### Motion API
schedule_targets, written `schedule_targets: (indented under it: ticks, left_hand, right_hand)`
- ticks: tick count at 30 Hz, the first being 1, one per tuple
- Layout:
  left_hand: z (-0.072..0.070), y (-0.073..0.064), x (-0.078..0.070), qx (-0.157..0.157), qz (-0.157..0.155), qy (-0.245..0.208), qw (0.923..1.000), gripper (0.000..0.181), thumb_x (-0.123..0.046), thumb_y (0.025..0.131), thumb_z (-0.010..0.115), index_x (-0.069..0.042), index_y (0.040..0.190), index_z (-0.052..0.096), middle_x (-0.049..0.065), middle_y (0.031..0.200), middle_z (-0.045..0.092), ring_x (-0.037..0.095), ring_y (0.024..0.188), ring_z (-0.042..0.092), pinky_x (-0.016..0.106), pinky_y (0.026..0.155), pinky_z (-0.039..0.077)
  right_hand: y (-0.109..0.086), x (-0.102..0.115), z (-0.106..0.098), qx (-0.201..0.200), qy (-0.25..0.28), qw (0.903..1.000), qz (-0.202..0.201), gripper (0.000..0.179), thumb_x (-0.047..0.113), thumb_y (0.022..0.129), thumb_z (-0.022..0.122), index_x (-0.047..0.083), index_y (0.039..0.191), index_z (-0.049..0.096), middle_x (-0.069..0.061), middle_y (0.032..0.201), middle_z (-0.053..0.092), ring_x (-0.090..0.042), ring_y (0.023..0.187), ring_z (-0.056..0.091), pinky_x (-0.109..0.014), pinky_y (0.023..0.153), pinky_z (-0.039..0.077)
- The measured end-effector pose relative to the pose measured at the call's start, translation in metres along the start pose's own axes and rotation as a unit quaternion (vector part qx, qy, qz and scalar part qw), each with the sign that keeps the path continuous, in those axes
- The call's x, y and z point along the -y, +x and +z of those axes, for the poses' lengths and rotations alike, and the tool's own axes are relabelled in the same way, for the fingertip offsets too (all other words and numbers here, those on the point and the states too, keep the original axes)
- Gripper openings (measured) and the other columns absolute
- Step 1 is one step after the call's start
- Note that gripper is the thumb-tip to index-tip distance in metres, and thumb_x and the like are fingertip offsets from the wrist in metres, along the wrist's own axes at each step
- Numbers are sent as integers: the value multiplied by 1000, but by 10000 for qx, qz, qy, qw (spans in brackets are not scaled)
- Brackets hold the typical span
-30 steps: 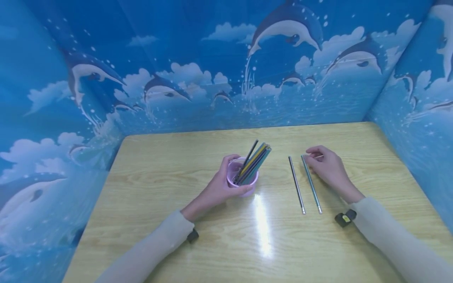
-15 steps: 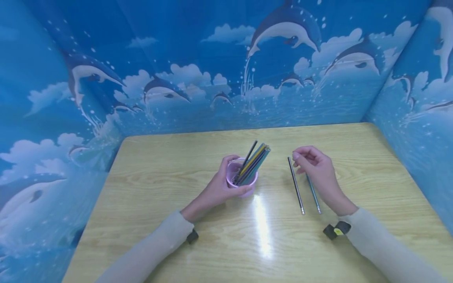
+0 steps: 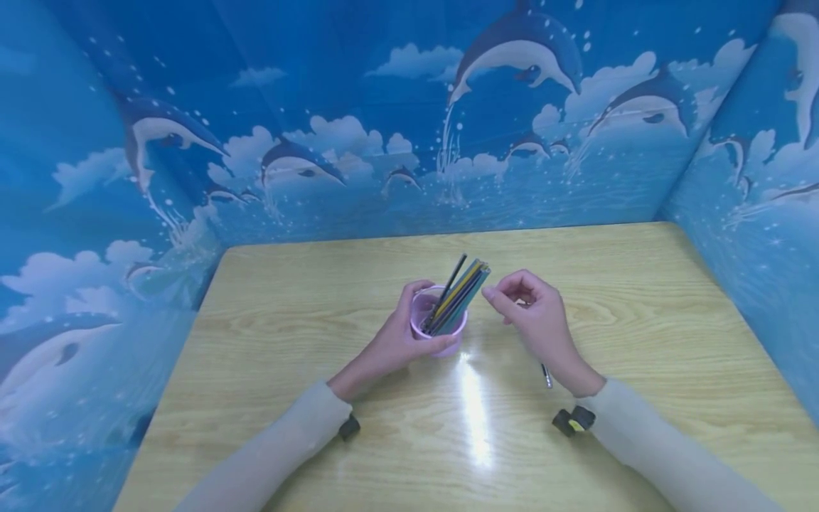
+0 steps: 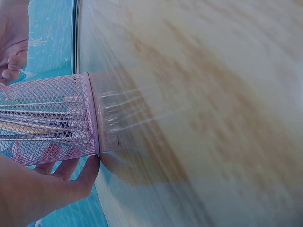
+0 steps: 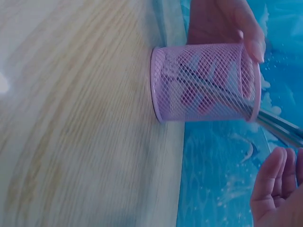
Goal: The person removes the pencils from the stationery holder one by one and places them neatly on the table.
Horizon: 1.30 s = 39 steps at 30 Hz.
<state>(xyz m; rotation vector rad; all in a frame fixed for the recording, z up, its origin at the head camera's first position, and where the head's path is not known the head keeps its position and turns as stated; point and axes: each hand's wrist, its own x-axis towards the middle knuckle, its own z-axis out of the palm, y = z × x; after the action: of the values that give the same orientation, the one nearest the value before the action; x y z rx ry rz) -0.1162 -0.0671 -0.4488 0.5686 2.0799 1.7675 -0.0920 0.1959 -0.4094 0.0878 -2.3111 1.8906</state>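
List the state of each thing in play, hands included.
Left hand: gripping the pink mesh cup.
Right hand: fingers bent, near the upper ends of the cup's pencils; no held item visible.
Pink mesh cup: roughly upright, holding several pencils.
Cup's pencils: leaning toward the right hand's side, tops above the rim.
Loose pencil: lying on the table, mostly hidden by the right hand.

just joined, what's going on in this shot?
A person at a wooden table has the left hand gripping a pink mesh cup. A bundle of pencils leans in it, tops sticking out past the rim. The right hand hovers beside those tops, with nothing visibly in its fingers. One more pencil lies on the table, mostly hidden behind that hand and wrist.
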Motion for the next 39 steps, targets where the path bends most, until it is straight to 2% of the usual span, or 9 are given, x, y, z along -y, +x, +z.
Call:
schedule_targets:
  ticks: [5,9,12,16,23,29,32,36,39]
  left_hand:
    - [0,-1,0,-52,-38,13,10000,97,-25,89,94,-30,163,32,3,152,56,26,134,62,41,108,57]
    - [1,-1,1,-64,-31,10,10000,96,-25,89,94,-32,162,32,3,151,57,25,133,63,41,107,57]
    - [1,-1,1,-55,-39,-15,10000,98,-26,89,93,-27,164,31,5,151,57,26,132,63,41,107,58]
    - [1,-1,1,-33,-14,-26,10000,101,-25,89,93,-19,166,28,6,152,57,26,132,63,40,106,58]
    - [0,-1,0,-41,22,15,10000,101,-25,89,93,-17,166,28,6,152,57,26,133,63,41,106,58]
    - [0,0,-1,-39,-27,-34,10000,97,-24,89,93,-29,163,31,6,152,58,25,133,63,40,107,58]
    - [0,0,-1,-38,-40,-21,10000,96,-25,89,94,-32,162,32,5,152,58,24,134,63,41,108,57]
    - [0,0,0,-16,-39,-64,10000,98,-23,89,94,-25,164,30,7,153,57,26,134,63,42,108,57]
    - [0,0,1,20,13,-149,9999,98,-21,90,93,-24,164,29,8,153,57,26,135,62,41,108,57]
  right_hand:
    - [0,0,12,60,-314,9995,-75,29,31,99,85,5,102,71,-9,95,71,-24,83,65,-25,66,59]
    - [1,1,18,-43,-488,9987,-107,29,33,98,85,6,101,72,-9,94,71,-25,86,64,-25,71,57]
    - [2,1,21,-82,-571,9983,-122,29,31,99,85,5,101,72,-9,93,71,-24,86,64,-24,72,57]
    - [3,0,23,-89,-575,9981,-183,26,27,100,83,3,100,71,-9,92,71,-24,82,64,-22,67,57]
    - [1,-1,25,-203,-152,9987,-446,21,16,101,81,-1,101,70,-12,92,71,-20,78,66,-21,60,59]
    - [-2,4,21,-395,236,9975,-528,20,13,103,78,-3,104,67,-12,95,72,-18,78,69,-24,65,62]
    - [-2,8,19,-564,443,9951,-681,16,6,103,76,-6,104,67,-10,95,73,-17,77,71,-24,68,63]
    - [-2,13,17,-768,720,9894,-1002,11,-6,100,73,-11,106,65,-8,94,75,-20,79,74,-24,69,63]
    - [-2,16,14,-889,998,9823,-1312,15,-10,100,71,-14,111,63,-12,97,73,-21,83,74,-23,72,64]
